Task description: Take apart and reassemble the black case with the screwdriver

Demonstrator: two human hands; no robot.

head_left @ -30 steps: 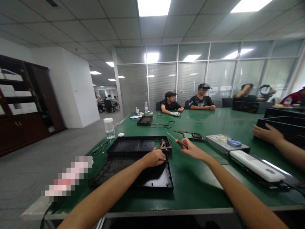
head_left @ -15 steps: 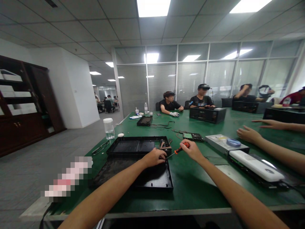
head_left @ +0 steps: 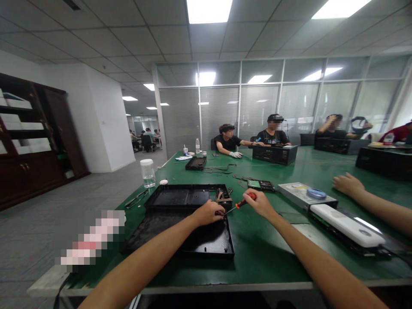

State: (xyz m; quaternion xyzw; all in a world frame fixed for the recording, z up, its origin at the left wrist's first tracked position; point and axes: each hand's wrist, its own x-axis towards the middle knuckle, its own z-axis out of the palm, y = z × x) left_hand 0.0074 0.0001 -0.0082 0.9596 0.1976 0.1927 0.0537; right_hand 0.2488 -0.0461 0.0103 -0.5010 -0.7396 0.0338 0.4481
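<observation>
An orange-handled screwdriver (head_left: pixel 245 200) was gripped by the right hand (head_left: pixel 261 203), while the black case (head_left: pixel 188 196) was steadied by the left hand (head_left: pixel 209 213).

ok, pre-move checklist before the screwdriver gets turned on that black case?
1. Right hand grips the orange-handled screwdriver: ok.
2. Screwdriver tip seated in a screw at the far right corner of the black case panel: cannot tell, the left hand hides the tip.
3. Left hand steadies that corner: ok, it rests on the panel edge.
4. Left fingers clear of the tip: not ok, they sit right beside it.
5. Second black case shell behind does not block the tool: ok, the shaft passes in front of it.
6. Neighbour's hand out of the work area: ok, it lies well to the right on the green table.
</observation>
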